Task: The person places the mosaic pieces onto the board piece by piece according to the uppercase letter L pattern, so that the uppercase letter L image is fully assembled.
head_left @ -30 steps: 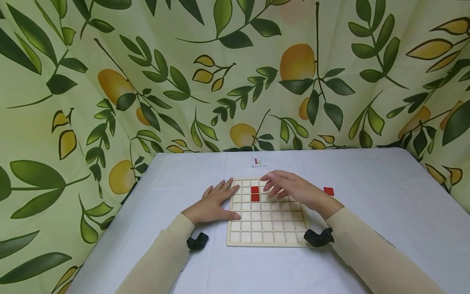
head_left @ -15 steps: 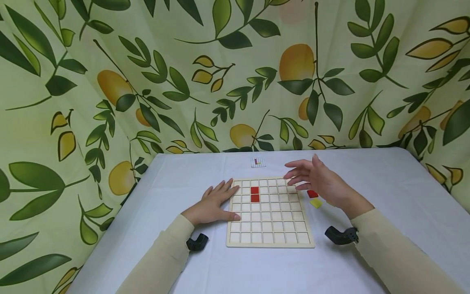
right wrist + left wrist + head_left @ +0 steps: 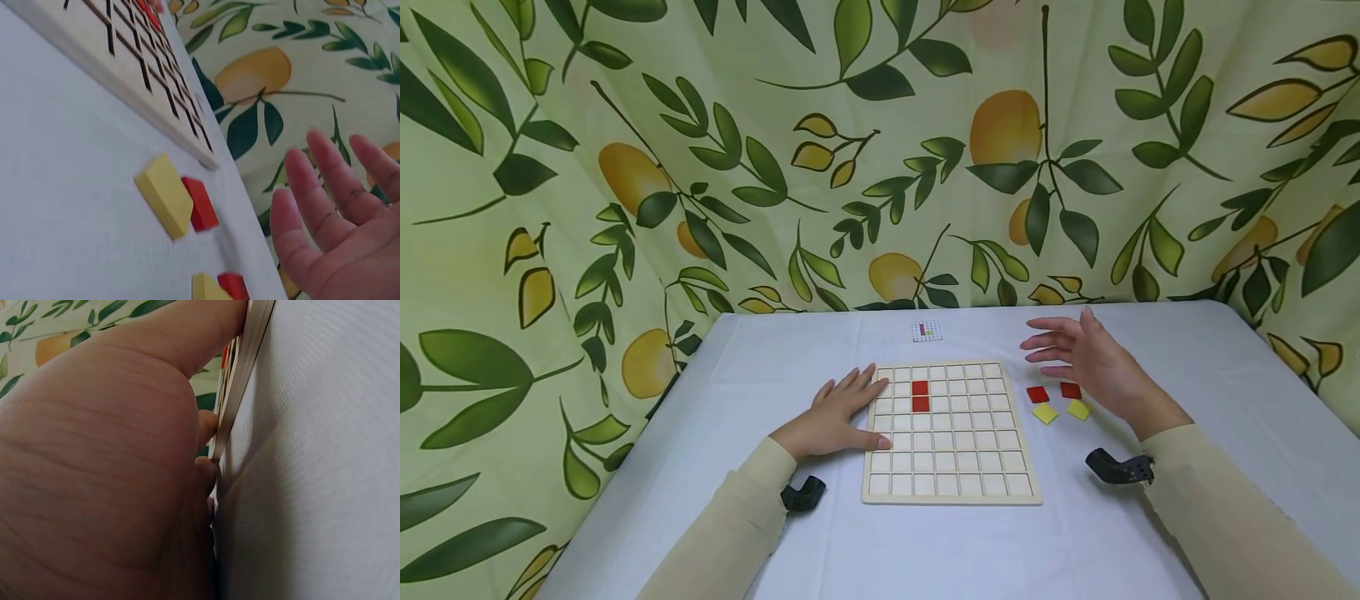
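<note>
A wooden grid board [image 3: 951, 500] lies flat on the table, with two red square tiles [image 3: 921, 403] set one above the other in its upper left cells. My left hand [image 3: 833, 418] rests at the board's left edge, fingers spread and thumb over the frame; the left wrist view shows the thumb on the board's side. To the board's right are two loose red tiles [image 3: 1037, 394] and two yellow tiles [image 3: 1044, 413]. Above and just beyond these, my right hand [image 3: 1093, 367] hovers with loosely extended fingers and nothing in it. In the right wrist view its fingers [image 3: 326, 187] stand apart from the yellow tile [image 3: 165, 197].
A small printed grid card [image 3: 927, 331] with coloured squares lies behind the board. White cloth [image 3: 820, 550] covers the table, and a leaf-and-fruit patterned curtain [image 3: 850, 167] hangs behind it. A black device [image 3: 803, 494] is strapped to each wrist.
My right hand has moved right, from over the board to above the loose tiles, uncovering them. My left hand and the two tiles on the board have stayed put.
</note>
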{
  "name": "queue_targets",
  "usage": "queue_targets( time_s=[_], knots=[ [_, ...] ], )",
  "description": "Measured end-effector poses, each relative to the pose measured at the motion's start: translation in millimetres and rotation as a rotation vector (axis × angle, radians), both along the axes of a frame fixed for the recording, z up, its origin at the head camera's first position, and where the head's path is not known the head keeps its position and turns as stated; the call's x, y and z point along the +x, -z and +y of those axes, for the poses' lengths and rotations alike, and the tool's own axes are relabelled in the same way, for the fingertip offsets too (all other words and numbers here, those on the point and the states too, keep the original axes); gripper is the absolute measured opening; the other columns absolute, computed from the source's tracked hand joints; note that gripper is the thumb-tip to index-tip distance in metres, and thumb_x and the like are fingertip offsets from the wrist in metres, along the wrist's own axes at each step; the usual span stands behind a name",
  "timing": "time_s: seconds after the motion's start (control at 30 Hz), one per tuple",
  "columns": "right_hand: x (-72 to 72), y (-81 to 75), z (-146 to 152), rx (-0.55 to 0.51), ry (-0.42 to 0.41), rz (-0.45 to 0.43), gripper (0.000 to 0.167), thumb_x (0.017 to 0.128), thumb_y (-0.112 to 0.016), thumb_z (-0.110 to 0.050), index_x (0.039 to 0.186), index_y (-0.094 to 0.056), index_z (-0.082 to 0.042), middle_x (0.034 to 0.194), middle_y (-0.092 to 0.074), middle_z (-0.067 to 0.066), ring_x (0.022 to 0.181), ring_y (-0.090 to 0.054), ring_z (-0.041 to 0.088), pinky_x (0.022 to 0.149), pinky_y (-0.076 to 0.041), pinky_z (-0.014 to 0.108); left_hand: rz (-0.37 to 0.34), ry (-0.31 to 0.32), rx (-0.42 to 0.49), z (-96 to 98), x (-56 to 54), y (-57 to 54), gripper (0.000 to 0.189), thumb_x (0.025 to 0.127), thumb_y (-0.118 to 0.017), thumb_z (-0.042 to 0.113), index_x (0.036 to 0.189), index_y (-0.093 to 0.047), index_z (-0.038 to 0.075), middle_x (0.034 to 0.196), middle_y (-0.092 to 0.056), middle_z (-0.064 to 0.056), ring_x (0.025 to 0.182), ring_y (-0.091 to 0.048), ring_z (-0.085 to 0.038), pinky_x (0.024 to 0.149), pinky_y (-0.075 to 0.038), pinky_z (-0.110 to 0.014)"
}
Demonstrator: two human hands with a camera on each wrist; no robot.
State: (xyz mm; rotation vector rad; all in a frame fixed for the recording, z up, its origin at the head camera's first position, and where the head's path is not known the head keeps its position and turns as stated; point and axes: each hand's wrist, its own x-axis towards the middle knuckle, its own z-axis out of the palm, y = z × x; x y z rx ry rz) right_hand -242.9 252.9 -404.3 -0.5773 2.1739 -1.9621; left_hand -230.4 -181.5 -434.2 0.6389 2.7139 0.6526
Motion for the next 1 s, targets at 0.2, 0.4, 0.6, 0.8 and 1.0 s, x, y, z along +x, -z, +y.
queue_targets(
  time_s=[0.2,0.4,0.6,0.8,1.0],
  knots=[
    [-2.3,10.4,12.5,0.004,0.108,-0.032,0.079,0.113,-0.019,-0.067,0.159,-0.047,-0.01,0.146,-0.062,0.015,0.131,-0.06,0.035,0.101,-0.055,0.029,0.0,0.0,0.005,-0.2,-0.7,1.5,0.108,0.087,-0.08,0.072,0.174,-0.033,0.028,0.182,-0.01,0.005,0.166,0.002,-0.022,0.129,0.006,-0.055],
    [-3.8,21.6,18.7,0.076,0.181,-0.009,0.084,0.113,-0.02,-0.068,0.161,-0.044,-0.004,0.148,-0.056,0.025,0.128,-0.059,0.033,0.101,-0.053,0.024,-0.001,0.005,0.001,0.1,0.1,-0.7,0.108,0.087,-0.08,0.072,0.174,-0.033,0.027,0.182,-0.009,0.005,0.166,0.003,-0.022,0.129,0.007,-0.054],
    [-5.5,30.0,18.6,0.253,0.186,0.011,0.08,0.116,-0.023,-0.063,0.165,-0.039,-0.001,0.148,-0.058,0.024,0.132,-0.056,0.04,0.104,-0.05,0.025,-0.001,0.003,-0.003,-0.2,-0.3,-0.8,0.108,0.087,-0.08,0.072,0.174,-0.033,0.028,0.182,-0.009,0.006,0.166,0.003,-0.022,0.129,0.006,-0.054],
    [-7.4,34.1,14.4,0.398,0.155,-0.059,0.066,0.115,-0.05,-0.05,0.162,-0.046,-0.004,0.152,-0.056,0.023,0.143,-0.045,0.045,0.117,-0.035,0.068,0.005,0.004,-0.008,-0.1,-1.7,1.0,0.108,0.087,-0.08,0.072,0.174,-0.033,0.028,0.182,-0.009,0.005,0.166,0.003,-0.022,0.129,0.005,-0.055],
    [-7.7,37.1,11.3,0.454,0.132,-0.092,0.055,0.106,-0.074,-0.028,0.154,-0.057,-0.007,0.155,-0.056,0.02,0.145,-0.044,0.044,0.118,-0.039,0.065,0.002,0.004,-0.005,0.2,-0.9,-0.5,0.108,0.087,-0.08,0.072,0.174,-0.033,0.027,0.182,-0.008,0.005,0.166,0.003,-0.022,0.129,0.006,-0.055]
  ],
)
